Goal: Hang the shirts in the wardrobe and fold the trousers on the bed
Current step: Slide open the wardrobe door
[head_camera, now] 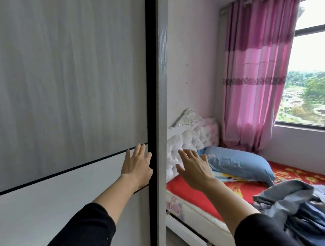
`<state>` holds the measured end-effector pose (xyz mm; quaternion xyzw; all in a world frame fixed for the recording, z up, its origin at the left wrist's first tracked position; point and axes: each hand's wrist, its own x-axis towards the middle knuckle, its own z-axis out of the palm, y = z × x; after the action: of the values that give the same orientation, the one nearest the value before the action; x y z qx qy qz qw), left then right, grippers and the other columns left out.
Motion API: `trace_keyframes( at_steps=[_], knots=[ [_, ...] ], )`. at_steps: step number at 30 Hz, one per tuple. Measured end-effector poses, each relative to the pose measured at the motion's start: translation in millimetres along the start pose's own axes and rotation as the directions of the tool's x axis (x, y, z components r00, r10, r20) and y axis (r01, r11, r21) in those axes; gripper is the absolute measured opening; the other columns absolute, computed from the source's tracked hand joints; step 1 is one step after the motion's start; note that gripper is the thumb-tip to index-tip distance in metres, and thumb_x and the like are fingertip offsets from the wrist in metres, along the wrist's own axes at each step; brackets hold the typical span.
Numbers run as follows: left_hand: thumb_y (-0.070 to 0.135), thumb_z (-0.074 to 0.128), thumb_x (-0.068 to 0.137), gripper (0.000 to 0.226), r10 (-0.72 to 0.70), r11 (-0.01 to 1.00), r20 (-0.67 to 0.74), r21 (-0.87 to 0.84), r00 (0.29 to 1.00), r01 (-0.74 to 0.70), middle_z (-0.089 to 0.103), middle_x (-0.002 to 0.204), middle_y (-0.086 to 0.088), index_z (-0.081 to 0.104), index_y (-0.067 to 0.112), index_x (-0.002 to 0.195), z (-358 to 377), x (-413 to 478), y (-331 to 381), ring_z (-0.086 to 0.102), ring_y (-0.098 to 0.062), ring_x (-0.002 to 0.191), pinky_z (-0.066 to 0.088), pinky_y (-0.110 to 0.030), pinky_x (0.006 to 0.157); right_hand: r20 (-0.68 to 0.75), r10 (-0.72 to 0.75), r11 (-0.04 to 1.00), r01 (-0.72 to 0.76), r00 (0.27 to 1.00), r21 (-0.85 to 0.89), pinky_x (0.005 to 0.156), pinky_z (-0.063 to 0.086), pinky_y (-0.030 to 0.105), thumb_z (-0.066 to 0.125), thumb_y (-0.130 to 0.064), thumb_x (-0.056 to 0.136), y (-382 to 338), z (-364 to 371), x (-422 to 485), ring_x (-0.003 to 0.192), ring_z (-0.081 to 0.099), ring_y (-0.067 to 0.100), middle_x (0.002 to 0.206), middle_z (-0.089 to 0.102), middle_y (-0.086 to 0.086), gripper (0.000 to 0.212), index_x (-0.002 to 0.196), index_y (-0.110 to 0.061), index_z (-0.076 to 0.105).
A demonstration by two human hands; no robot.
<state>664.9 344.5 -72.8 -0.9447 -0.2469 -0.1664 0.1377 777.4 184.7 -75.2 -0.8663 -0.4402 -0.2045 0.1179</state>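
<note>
the wardrobe door (64, 89) is filling the left side, and the left grip (138, 166) is resting flat on it beside its black edge, fingers straight. the right grip (194, 167) is hovering open and holding nothing, fingers spread. the clothes (297, 206) are lying heaped on the bed (188, 192), right of a blue pillow (238, 162).

Two hands are in view, a left hand (136, 166) and a right hand (194, 167), and with them two black sleeves (84, 230). There is one wardrobe door (64, 80). There is one bed (188, 193) with one white tufted headboard (188, 138). One blue pillow (238, 162) lies at its head edge, and one heap of clothes (299, 206) lies toward its near right corner. The number of garments in the heap cannot be told. There is one pink curtain (257, 73) and one window (312, 62).
</note>
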Motion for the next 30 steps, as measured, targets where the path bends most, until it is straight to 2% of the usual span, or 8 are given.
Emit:
trace_keyframes(
  at_steps=[2,4,7,14,18,21,24,30],
  knots=[
    [0.026,0.042,0.091,0.056,0.040,0.997,-0.016,0.070,0.999,-0.039,0.004,0.159,-0.013,0.029,0.016,0.145,19,16,-6,0.001,-0.026,0.147,0.010,-0.048,0.118,-0.050,-0.061,0.997,0.059,0.997,-0.044,0.113,0.020,0.042,0.034,-0.039,0.101,10,9,34,0.142,0.024,0.018,0.152,0.029,0.000,0.051,0.147,-0.018,0.026],
    [0.028,0.061,0.079,0.060,0.096,0.989,-0.102,0.118,0.990,-0.084,0.028,0.153,-0.017,0.049,0.016,0.136,35,31,-14,0.024,-0.029,0.143,0.027,-0.051,0.111,-0.111,-0.124,0.991,0.117,0.986,-0.072,0.113,0.025,0.041,0.039,-0.037,0.100,15,20,69,0.143,0.028,0.021,0.153,0.032,0.004,0.052,0.147,-0.015,0.031],
    [0.024,0.082,0.049,0.065,0.174,0.975,-0.147,0.163,0.974,-0.150,0.059,0.131,-0.014,0.071,0.016,0.112,54,56,-22,0.055,-0.027,0.123,0.046,-0.050,0.094,-0.267,-0.272,0.961,0.250,0.925,-0.116,0.101,0.045,0.040,0.067,-0.032,0.087,13,33,121,0.127,0.053,0.024,0.138,0.054,0.009,0.052,0.132,-0.010,0.055],
    [0.030,0.074,0.056,0.065,0.256,0.898,-0.038,0.378,0.966,-0.223,0.058,0.134,-0.005,0.066,0.021,0.120,86,91,-31,0.052,-0.023,0.126,0.032,-0.050,0.108,-0.348,-0.631,0.770,0.505,0.693,-0.391,0.112,0.029,0.043,0.064,-0.023,0.086,-4,36,206,0.134,0.045,0.026,0.143,0.050,0.012,0.056,0.137,-0.005,0.051],
    [0.031,0.041,0.073,0.057,0.254,0.870,0.012,0.434,0.967,-0.234,0.050,0.141,0.004,0.060,0.032,0.126,98,105,-39,0.037,-0.022,0.135,0.012,-0.045,0.114,-0.346,-0.726,0.683,0.562,0.594,-0.467,0.118,0.019,0.043,0.033,-0.016,0.092,-7,41,236,0.143,0.030,0.028,0.155,0.029,0.015,0.058,0.148,-0.004,0.030],
    [0.034,0.038,0.079,0.054,0.265,0.839,-0.011,0.495,0.964,-0.225,0.048,0.143,0.008,0.055,0.037,0.130,105,112,-47,0.031,-0.019,0.136,0.006,-0.042,0.116,-0.364,-0.756,0.651,0.569,0.543,-0.503,0.119,0.017,0.042,0.017,-0.013,0.090,-3,43,248,0.143,0.029,0.027,0.156,0.025,0.014,0.061,0.150,-0.005,0.026],
    [0.035,0.039,0.084,0.051,0.309,0.798,-0.073,0.562,0.948,-0.217,0.046,0.144,0.009,0.052,0.037,0.133,110,114,-51,0.031,-0.020,0.136,0.007,-0.041,0.115,-0.395,-0.786,0.618,0.598,0.476,-0.510,0.118,0.024,0.042,0.022,-0.011,0.089,0,46,256,0.141,0.033,0.027,0.154,0.030,0.015,0.060,0.148,-0.004,0.031],
    [0.034,0.041,0.087,0.050,0.329,0.747,-0.134,0.643,0.935,-0.171,0.042,0.147,0.009,0.048,0.037,0.136,114,108,-57,0.031,-0.019,0.136,0.011,-0.040,0.114,-0.400,-0.816,0.577,0.610,0.417,-0.543,0.119,0.016,0.041,0.039,-0.013,0.087,-3,47,260,0.144,0.026,0.028,0.157,0.023,0.016,0.066,0.151,-0.004,0.023]
  ],
)
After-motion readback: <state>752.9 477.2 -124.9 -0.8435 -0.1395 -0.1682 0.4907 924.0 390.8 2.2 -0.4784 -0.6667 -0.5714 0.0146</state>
